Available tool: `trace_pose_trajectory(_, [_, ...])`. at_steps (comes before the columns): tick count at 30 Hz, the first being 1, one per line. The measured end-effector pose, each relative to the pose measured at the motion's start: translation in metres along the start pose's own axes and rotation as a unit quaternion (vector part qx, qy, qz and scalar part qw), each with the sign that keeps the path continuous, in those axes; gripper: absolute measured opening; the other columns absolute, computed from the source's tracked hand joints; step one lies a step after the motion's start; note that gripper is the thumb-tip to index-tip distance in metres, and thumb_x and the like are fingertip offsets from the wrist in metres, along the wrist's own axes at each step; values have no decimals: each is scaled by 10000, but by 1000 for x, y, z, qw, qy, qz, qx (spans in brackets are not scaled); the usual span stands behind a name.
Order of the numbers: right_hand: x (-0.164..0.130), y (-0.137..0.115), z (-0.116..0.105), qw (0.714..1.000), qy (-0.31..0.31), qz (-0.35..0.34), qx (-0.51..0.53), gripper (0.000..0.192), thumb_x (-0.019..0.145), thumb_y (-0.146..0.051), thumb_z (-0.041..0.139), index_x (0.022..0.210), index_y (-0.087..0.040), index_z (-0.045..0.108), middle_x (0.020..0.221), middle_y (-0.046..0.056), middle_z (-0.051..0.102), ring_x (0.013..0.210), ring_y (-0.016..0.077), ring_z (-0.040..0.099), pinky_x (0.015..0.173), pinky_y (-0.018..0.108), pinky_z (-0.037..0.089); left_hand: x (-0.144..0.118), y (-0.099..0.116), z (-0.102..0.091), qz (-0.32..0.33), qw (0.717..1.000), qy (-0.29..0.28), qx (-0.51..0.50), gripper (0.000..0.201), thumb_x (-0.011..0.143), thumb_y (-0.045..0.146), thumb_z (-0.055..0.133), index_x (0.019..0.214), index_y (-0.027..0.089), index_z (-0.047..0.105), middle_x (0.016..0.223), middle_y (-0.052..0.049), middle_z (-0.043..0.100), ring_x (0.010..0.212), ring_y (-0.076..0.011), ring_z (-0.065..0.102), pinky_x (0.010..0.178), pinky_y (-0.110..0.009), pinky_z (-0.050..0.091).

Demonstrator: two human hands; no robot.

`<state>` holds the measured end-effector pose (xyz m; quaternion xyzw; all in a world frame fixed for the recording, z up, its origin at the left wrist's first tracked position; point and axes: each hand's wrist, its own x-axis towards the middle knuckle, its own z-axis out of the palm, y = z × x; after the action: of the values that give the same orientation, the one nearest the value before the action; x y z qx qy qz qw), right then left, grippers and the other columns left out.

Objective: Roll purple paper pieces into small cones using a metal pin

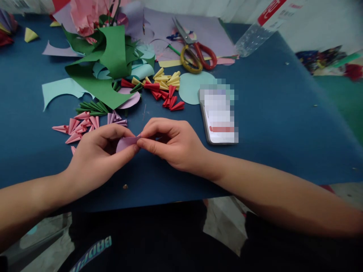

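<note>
Nearest the lens is the person's dark shirt (159,241), with both bare forearms reaching forward over the edge of the blue table (283,124). The left hand (96,155) and the right hand (170,145) meet just above the tabletop, both pinched shut on one small lilac paper piece (127,142). The left thumb and forefinger close over its rounded left part; the right thumb and forefinger clamp its right end, fingertips of the two hands almost touching.

The paper piece is pale purple, smooth, partly folded, with a curved lower-left edge and a narrowing right end. Its long axis runs roughly left to right, the narrow tip pointing right into the right hand's pinch. Much of it is hidden by the fingers.

Just beyond the left hand lie folded pink paper cones (76,126), with lilac cones (117,119) and green cones (92,107) beside them. Further back are red cones (168,99) and yellow cones (167,79), then a heap of green paper scraps (113,53). A light blue paper circle (190,87) lies near a phone (219,117), which rests just right of the right hand. Scissors (195,53) with one red and one yellow handle lie on lilac sheets at the far side, near a clear plastic bottle (255,36).
</note>
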<state>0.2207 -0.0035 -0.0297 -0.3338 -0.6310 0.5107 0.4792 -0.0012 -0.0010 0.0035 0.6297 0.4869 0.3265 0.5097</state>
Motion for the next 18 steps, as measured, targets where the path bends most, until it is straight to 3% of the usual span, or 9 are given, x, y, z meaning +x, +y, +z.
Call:
trace_pose_trajectory(4, [0, 1, -2, 997, -2, -62, -49, 94, 979, -217, 904, 954, -138, 859, 914, 35, 791, 795, 110, 723, 678, 209, 565, 5, 8, -2, -53, 998, -33, -15, 342, 707, 413, 1031, 859, 202, 809, 773, -15, 777, 713, -164, 680, 605, -204, 534])
trace_pose_trajectory(7, [0, 1, -5, 981, -15, -150, -119, 62, 1027, -175, 832, 1010, -122, 859, 970, 62, 805, 800, 106, 713, 649, 208, 548, 5, 9, -3, -64, 997, -43, -19, 346, 707, 436, 1028, 838, 200, 811, 747, -15, 760, 679, -156, 646, 572, -201, 498])
trace_pose_trajectory(10, [1, 1, -7, 968, -25, -193, -161, 66, 1046, -159, 803, 1022, -127, 856, 981, 65, 810, 820, 113, 713, 665, 222, 557, 4, 7, -4, -63, 997, -43, 0, 343, 738, 466, 1008, 796, 196, 805, 719, -18, 743, 647, -145, 612, 550, -202, 461])
trace_pose_trajectory(18, [0, -1, -5, 989, -27, -115, -91, 45, 1005, -184, 870, 975, -150, 872, 935, 39, 796, 783, 107, 715, 613, 201, 526, 3, 5, -4, -28, 997, -45, 49, 297, 812, 453, 937, 780, 197, 790, 695, -18, 714, 634, -150, 608, 542, -217, 454])
